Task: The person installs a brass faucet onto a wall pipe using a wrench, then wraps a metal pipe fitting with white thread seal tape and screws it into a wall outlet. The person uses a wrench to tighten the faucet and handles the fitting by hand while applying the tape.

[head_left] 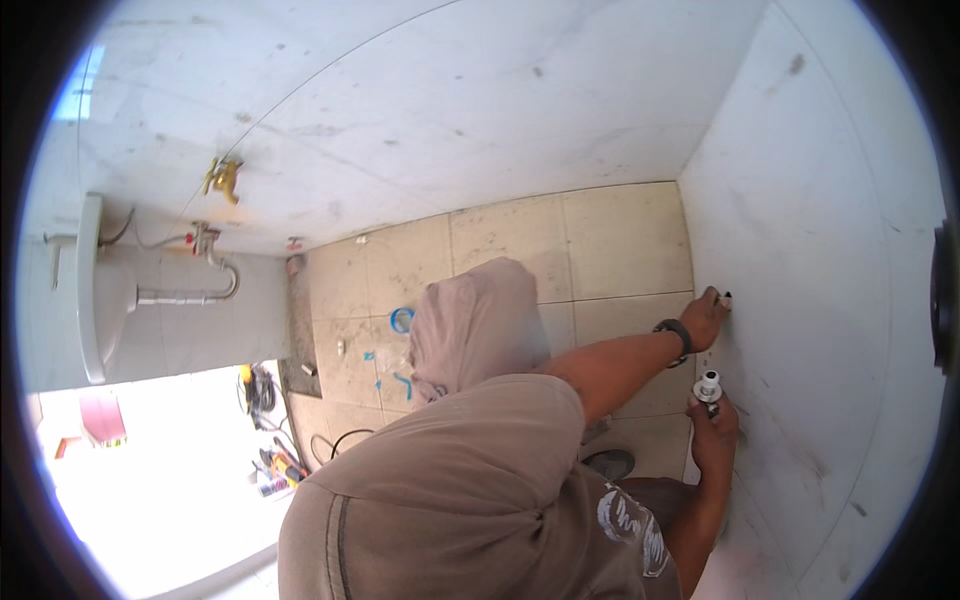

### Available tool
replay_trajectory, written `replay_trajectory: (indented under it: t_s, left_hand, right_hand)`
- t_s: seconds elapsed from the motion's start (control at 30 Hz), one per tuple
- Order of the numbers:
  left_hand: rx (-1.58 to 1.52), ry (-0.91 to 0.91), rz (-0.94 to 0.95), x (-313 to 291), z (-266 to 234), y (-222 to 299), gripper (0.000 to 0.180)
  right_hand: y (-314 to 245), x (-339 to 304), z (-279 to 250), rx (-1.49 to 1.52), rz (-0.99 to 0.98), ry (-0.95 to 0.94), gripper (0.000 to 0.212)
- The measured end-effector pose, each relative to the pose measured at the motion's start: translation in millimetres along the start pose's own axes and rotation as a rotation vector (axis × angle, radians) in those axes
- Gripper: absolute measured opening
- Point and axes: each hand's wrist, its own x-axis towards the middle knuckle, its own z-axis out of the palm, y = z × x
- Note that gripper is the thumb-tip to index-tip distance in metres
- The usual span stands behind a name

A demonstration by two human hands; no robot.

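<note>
My left hand, with a dark band on its wrist, reaches to the white marbled wall. Its fingers are drawn together beside a small dark opening low in that wall; whether they hold anything is too small to make out. Closer to my body, my right hand grips a chrome pipe fitting, perhaps a valve. The fitting has a round flange and a white end with a dark bore, pointing up and away from the hand. It is apart from the wall opening.
Beige floor tiles carry a blue tape roll and blue scraps. At left, a white basin with a chrome drain pipe hangs below a brass tap. Tools and cables lie by the bright doorway.
</note>
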Motion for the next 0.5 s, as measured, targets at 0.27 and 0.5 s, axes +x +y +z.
replay_trajectory:
  t_s: [0.27,0.5]
  left_hand:
    - [0.010,0.100,-0.060,-18.6,-0.8,41.3,0.037]
    - [0.028,0.142,-0.150,1.4,24.4,13.3,0.037]
  right_hand:
    - [-2.8,0.9,5.0,0.035,-0.037,0.072,0.027]
    - [-10.3,-3.6,3.9,-0.057,-0.095,0.097,0.028]
